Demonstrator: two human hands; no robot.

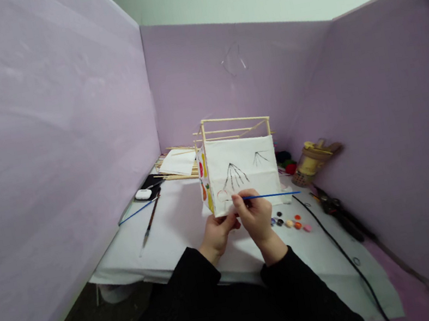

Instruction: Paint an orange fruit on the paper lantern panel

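A small craft workspace, lilac panels (191,76) on three sides, a white-covered table (181,205), little paint pots (289,223) towards its right side, a paintbrush (151,223) near the left edge, thin sticks (179,176) at the far left corner, a painted stick-frame box (244,152)

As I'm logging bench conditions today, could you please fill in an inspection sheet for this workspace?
Surface: table under white sheet.
Work things: white-panelled box frame of pale sticks, black branching lines on its front panel; slim blue brush; small round paint pots or caps, several colours.
Clutter: brown-handled brush, thin blue rod, rounded white case, left; white paper, behind; black-handled tool, yellow-brown container, right.
Hands: left hand holds frame's lower edge; right hand holds brush at front panel, contact unclear.
Cables: black cable along right side.
Surroundings: lilac partitions on three sides.
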